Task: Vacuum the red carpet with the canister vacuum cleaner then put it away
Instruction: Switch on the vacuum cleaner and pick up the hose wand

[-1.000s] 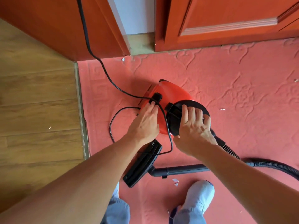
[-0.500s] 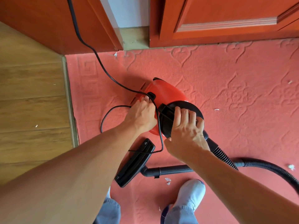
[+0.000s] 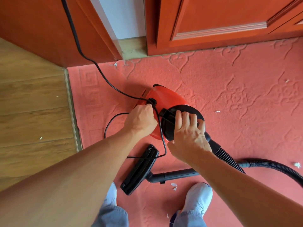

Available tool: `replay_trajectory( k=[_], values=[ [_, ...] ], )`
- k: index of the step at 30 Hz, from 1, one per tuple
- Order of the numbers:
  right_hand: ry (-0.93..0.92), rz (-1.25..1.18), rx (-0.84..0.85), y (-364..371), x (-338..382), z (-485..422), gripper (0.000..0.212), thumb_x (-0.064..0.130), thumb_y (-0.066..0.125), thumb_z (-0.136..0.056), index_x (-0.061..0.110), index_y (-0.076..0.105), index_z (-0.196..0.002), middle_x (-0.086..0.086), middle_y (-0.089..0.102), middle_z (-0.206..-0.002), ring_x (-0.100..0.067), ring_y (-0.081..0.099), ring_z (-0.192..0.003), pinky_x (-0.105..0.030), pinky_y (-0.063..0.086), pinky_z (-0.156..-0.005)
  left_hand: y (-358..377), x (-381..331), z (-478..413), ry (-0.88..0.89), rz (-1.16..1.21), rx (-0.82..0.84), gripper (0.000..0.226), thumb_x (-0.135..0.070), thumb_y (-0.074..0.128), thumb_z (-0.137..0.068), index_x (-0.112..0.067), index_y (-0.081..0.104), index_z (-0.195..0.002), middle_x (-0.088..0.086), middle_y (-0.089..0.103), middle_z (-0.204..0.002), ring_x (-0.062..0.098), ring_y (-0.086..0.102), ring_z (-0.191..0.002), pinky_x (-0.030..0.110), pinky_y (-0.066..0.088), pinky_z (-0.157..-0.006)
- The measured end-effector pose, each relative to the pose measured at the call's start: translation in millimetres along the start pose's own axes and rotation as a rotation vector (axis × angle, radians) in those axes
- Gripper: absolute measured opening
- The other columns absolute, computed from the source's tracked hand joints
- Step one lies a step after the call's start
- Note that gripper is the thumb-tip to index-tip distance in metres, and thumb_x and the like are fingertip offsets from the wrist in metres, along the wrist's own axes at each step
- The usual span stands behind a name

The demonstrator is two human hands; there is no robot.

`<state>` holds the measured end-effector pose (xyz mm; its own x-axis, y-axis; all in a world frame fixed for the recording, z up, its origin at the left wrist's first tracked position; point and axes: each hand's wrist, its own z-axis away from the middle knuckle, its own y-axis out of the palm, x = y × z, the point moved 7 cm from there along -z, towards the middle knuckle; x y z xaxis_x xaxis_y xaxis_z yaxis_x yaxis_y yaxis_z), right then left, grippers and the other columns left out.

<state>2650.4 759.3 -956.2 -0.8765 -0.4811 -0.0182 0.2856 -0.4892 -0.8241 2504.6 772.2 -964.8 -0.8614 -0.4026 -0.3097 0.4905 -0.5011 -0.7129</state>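
Vacuuming looks barely begun: white paper scraps (image 3: pixel 173 186) still dot the embossed red carpet (image 3: pixel 229 95). On it sits the red canister vacuum cleaner (image 3: pixel 164 99). Left hand (image 3: pixel 139 120) has fingers curled at its black power cord (image 3: pixel 98 71); right hand (image 3: pixel 188 133) lies spread on the black round cover (image 3: pixel 182 108). Dust compartment contents are hidden.

Both arms are bare, with no sleeves on them. The left hand (image 3: pixel 139 122) and the right hand (image 3: pixel 188 133) wear no gloves. A thin ring (image 3: pixel 203 136) sits on one finger of the right hand. At 6 o'clock, the legs wear light blue-grey trousers (image 3: pixel 111 215). The feet are in pale grey-white socks (image 3: pixel 199 198). The right sock looks soft and a bit wrinkly.
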Motion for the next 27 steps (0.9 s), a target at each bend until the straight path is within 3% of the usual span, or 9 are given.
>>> replay_trajectory(
  k=[3,11,15,18,21,24,25,27],
  values=[
    [-0.014,0.016,-0.002,-3,1,0,0.09,0.051,0.054,-0.08,0.002,0.018,-0.146,-0.011,0.036,-0.128,-0.03,0.038,-0.113,-0.047,0.034,-0.095,-4,3,28,0.005,0.039,-0.123,0.021,-0.002,0.051,-0.091,-0.004,0.064,-0.108,0.012,0.066,-0.111,0.029,0.062,-0.102,0.039,0.052,-0.084],
    [-0.001,0.024,0.016,-3,7,4,0.092,0.038,0.052,-0.084,-0.003,0.005,-0.151,-0.014,0.033,-0.138,-0.031,0.036,-0.124,-0.048,0.028,-0.109,5,1,86,0.202,-0.016,-0.018,0.011,-0.007,0.052,-0.095,-0.009,0.061,-0.101,0.005,0.061,-0.106,0.022,0.059,-0.1,0.037,0.05,-0.087],
    [0.044,-0.059,-0.154,-14,10,37,0.075,0.016,0.051,-0.078,-0.006,0.03,-0.146,-0.019,0.04,-0.138,-0.035,0.041,-0.125,-0.046,0.03,-0.11,6,-10,107,0.289,-0.064,0.058,0.012,-0.009,0.049,-0.096,-0.011,0.061,-0.098,0.004,0.061,-0.103,0.023,0.061,-0.089,0.033,0.047,-0.075],
    [0.037,-0.128,-0.228,-7,8,87,0.051,0.011,0.049,-0.072,0.0,0.055,-0.122,-0.018,0.049,-0.124,-0.034,0.049,-0.11,-0.042,0.04,-0.097,11,-23,121,0.36,-0.149,0.123,0.013,-0.012,0.048,-0.096,-0.011,0.061,-0.1,0.004,0.061,-0.105,0.026,0.062,-0.093,0.036,0.047,-0.078],
    [0.107,-0.203,-0.153,25,-2,140,0.037,0.013,0.038,-0.068,0.007,0.061,-0.097,-0.013,0.053,-0.104,-0.031,0.051,-0.091,-0.041,0.047,-0.08,19,-37,135,0.404,-0.207,0.176,0.017,-0.012,0.045,-0.097,-0.013,0.061,-0.1,0.004,0.062,-0.107,0.027,0.061,-0.1,0.039,0.047,-0.086],
    [0.256,-0.29,-0.03,62,-16,188,0.037,0.023,0.031,-0.066,0.008,0.061,-0.081,-0.01,0.054,-0.088,-0.03,0.054,-0.079,-0.041,0.051,-0.066,37,-52,154,0.451,-0.265,0.232,0.02,-0.01,0.043,-0.096,-0.012,0.062,-0.096,0.006,0.062,-0.102,0.03,0.062,-0.099,0.042,0.048,-0.087],
    [0.298,-0.312,-0.003,72,-19,203,0.038,0.025,0.032,-0.068,0.008,0.063,-0.082,-0.01,0.055,-0.088,-0.03,0.056,-0.08,-0.04,0.052,-0.066,45,-55,161,0.462,-0.278,0.256,0.02,-0.009,0.043,-0.095,-0.012,0.063,-0.094,0.007,0.062,-0.101,0.031,0.062,-0.098,0.042,0.049,-0.086],
    [0.371,-0.343,0.086,96,-20,230,0.032,0.021,0.042,-0.078,0.009,0.065,-0.097,-0.008,0.056,-0.101,-0.029,0.056,-0.097,-0.039,0.05,-0.08,65,-57,176,0.473,-0.285,0.31,0.021,-0.01,0.044,-0.093,-0.011,0.065,-0.092,0.007,0.064,-0.102,0.031,0.063,-0.099,0.043,0.049,-0.087]
  ],
)
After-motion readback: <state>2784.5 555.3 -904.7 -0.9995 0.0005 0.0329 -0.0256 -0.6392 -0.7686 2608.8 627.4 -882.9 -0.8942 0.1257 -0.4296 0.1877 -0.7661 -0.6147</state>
